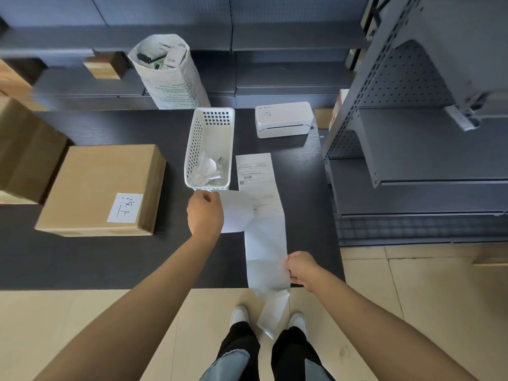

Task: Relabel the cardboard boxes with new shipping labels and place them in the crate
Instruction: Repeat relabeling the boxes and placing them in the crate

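left hand (204,211) grips peeled label (236,213), right hand (301,268) — pinches strip (265,243)

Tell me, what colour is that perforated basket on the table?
White. The basket shows best in the head view, the only one, standing on the dark table.

Bare forearms, no sleeves visible, no watch or rings seen. Left hand (204,213) and right hand (301,269) ungloved. Black trousers (291,350) with pale blue-grey lower panels. White shoes (239,316).
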The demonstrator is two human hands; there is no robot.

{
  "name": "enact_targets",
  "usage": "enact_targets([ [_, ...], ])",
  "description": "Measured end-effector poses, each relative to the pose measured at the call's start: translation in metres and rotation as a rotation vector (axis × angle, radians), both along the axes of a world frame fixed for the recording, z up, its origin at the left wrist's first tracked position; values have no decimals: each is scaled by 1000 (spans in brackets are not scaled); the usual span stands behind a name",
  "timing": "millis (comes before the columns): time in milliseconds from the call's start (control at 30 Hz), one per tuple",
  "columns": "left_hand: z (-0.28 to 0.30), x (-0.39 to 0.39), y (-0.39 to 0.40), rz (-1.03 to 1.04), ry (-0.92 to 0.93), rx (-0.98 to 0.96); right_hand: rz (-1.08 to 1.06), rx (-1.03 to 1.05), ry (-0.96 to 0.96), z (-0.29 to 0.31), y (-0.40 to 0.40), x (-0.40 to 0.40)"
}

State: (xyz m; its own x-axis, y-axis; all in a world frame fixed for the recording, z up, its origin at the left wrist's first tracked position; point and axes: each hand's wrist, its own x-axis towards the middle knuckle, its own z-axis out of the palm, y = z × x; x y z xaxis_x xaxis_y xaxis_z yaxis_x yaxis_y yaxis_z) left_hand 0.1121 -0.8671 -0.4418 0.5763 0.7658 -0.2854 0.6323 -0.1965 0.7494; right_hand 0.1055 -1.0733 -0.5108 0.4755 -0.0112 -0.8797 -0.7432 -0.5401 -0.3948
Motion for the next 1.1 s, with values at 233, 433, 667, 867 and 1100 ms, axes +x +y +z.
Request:
enact_targets([
  [233,16,-5,11,15,-217,20,47,-214,-36,1,10,-2],
  [433,13,-22,13,-279,-222,144,186,-349,-562,30,26,1],
  [667,7,-55,11,-809,-214,485,-335,270,-305,87,91,20],
  [867,7,-85,23,-1141,-161,661,-237,130,-410,88,99,1],
  [1100,23,-111,49,-1042,144,810,-114,-26,-526,90,91,-20],
])
